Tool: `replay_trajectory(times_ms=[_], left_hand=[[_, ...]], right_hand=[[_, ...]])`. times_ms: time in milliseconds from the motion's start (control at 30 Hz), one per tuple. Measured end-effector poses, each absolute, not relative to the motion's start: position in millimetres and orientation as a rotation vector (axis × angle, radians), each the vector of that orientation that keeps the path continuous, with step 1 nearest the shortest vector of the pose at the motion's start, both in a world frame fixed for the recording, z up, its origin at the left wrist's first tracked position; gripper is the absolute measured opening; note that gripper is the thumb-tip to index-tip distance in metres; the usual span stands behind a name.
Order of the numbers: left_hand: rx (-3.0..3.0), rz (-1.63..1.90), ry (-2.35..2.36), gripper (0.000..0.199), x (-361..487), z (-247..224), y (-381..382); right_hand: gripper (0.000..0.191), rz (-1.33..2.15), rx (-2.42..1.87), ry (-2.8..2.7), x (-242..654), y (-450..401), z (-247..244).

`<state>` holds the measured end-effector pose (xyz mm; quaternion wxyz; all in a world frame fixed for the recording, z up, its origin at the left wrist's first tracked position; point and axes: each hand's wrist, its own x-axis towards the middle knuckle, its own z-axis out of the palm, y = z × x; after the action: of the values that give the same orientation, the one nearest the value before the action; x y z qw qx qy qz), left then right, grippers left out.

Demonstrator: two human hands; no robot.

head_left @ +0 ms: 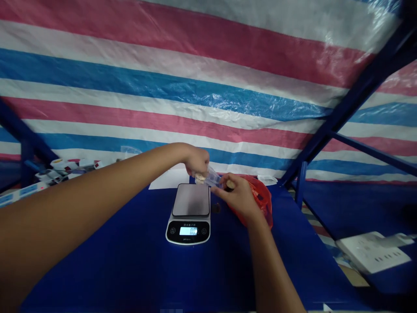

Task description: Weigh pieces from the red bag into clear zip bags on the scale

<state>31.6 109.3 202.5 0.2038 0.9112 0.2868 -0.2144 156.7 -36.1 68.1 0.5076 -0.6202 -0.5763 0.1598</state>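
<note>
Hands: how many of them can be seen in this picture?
2. The left hand is just beyond the scale, at one end of the clear plastic; the right hand is at its other end, beside the red bag.

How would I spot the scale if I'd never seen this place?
Find the striped sheet at the back, then look down to the blue table. The scale sits on it, left of the red bag. Unlike its neighbours, it has a pale, flat plate and a lit display reading 0.0.

The left hand (197, 161) grips a clear bag (213, 177) near a digital scale (190, 208).
</note>
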Motion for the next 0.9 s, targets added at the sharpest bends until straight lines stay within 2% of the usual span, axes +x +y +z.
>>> replay_trajectory(times_ms=[100,167,333,433,467,567,767,900], left_hand=[[2.401,-0.562,0.833,0.015,29.5,190.1,114.2],[2.326,-0.556,0.863,0.012,30.7,180.9,117.0],[2.180,-0.562,0.916,0.008,37.9,166.7,119.5],[2.101,-0.541,0.894,0.009,40.2,163.6,121.7],[2.089,-0.530,0.882,0.009,40.4,162.6,123.2],[2.102,-0.502,0.839,0.011,40.1,159.0,129.5],[2.067,-0.503,0.791,0.011,34.9,150.6,138.8],[2.100,-0.511,0.800,0.013,30.9,144.6,136.8]], right_hand=[[0.029,-0.166,-1.647,-1.509,124.5,-38.2,71.3],[0.025,-0.311,-1.684,-1.548,108.2,-36.7,69.6],[0.011,-0.145,-1.663,-1.439,106.4,-30.9,66.3],[0.028,-0.036,-1.687,-1.396,119.7,-30.3,67.4],[0.028,-0.039,-1.698,-1.407,123.6,-30.2,67.5],[0.005,-0.088,-1.697,-1.476,130.6,-29.4,66.4],[0.012,-0.087,-1.652,-1.565,131.4,-26.9,63.1],[0.012,-0.244,-1.746,-1.650,127.5,-25.9,57.8]])
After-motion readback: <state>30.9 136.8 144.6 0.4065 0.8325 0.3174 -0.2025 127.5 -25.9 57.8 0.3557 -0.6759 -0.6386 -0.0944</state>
